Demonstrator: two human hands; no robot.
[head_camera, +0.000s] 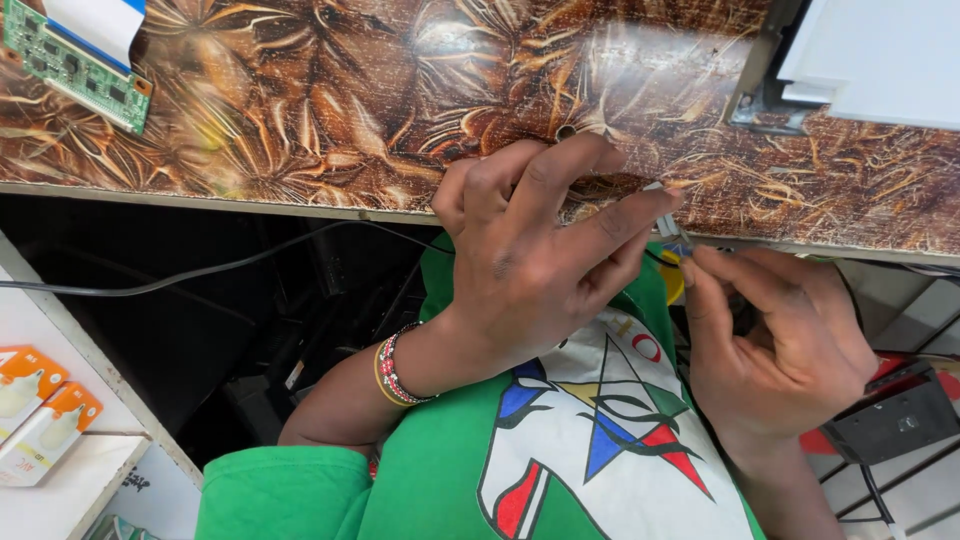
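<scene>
Hands: both meet at the desk's (330, 110) near edge, right of centre in the head view, fingertips almost touching.
Left hand (530, 260): comes up from 7 o'clock, wrist bent, back of the hand toward the camera; fingers stretched toward 2 o'clock, forefinger and thumb pinched on a small pale connector piece (662, 215).
Left wrist: a beaded bracelet (392, 368) in red, white and yellow circles it; the green sleeve (270, 490) ends at the elbow, at 7 o'clock.
Right hand (785, 345): rises from 5 o'clock, fingers curled inward, thumb and forefinger closed at the lower end of the same piece, where something blue and yellow shows; what exactly they grip is too small to tell.
Connector piece: held in the air just over the desk's front lip, between the two hands, at about 1 o'clock from the left knuckles.
Desk edge: runs nearly level across the view, brown patterned top above it, dark space below.
Open room: bare desk top spreads at 10 to 12 o'clock from the hands.
Far corners: a green circuit board (72, 62) lies at 10 o'clock; a white panel with metal frame (880, 60) sits at 2 o'clock, well apart from the hands.
Below desk: a dark cable (200, 272) crosses at 9 o'clock; orange and white boxes (40, 410) rest on a white shelf (70, 500) at 8 o'clock.
</scene>
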